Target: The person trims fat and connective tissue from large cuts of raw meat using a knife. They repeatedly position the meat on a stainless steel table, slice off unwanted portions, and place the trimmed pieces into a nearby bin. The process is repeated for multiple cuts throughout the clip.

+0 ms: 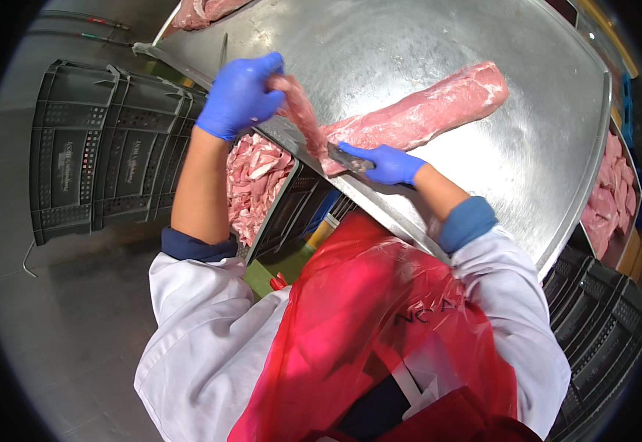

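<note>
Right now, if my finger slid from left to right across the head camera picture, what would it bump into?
Dark grey crates → left hand in a blue glove → thin strip of meat → right hand in a blue glove → pile of meat pieces.

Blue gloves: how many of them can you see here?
2: one on the left hand, gripping a strip of meat; the other on the right hand, holding a knife beside the long piece of meat. No others show.
</note>
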A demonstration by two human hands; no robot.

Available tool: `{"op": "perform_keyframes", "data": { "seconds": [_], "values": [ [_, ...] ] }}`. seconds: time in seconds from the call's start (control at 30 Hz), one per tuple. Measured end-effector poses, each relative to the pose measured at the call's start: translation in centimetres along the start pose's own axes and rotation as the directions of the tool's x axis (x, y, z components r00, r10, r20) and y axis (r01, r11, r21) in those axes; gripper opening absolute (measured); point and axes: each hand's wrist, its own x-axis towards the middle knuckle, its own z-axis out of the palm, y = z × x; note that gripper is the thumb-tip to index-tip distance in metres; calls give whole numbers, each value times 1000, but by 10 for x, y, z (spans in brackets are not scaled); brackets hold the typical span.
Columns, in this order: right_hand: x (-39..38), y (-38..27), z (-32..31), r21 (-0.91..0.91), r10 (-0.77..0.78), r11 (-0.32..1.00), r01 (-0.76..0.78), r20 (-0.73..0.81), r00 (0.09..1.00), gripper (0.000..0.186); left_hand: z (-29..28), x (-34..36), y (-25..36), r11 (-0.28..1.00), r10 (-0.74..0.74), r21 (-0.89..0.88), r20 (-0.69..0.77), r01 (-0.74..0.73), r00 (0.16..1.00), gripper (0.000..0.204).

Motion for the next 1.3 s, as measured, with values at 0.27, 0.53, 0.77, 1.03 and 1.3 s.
{"op": "perform_keyframes", "data": {
  "seconds": [0.27,0.53,0.77,1.03,1.3],
  "values": [
    [-117,13,15,360,95,926,-117,80,992,73,-118,-95,-82,967,-256,-50,-233,252,938,14],
    [-39,75,-31,642,362,763,80,-526,769,82,-7,-210,-185,709,-602,514,83,483,794,45],
    [1,105,-39,225,281,960,-169,-786,551,78,282,-76,-48,964,55,-263,41,-42,998,86],
    [72,15,39,127,179,981,-145,-882,436,73,260,-103,-116,918,95,-370,-139,-141,986,93],
    [29,-50,139,323,399,917,-234,-727,559,67,233,-133,-193,862,-111,-503,-296,-56,949,68]
  ]
}}
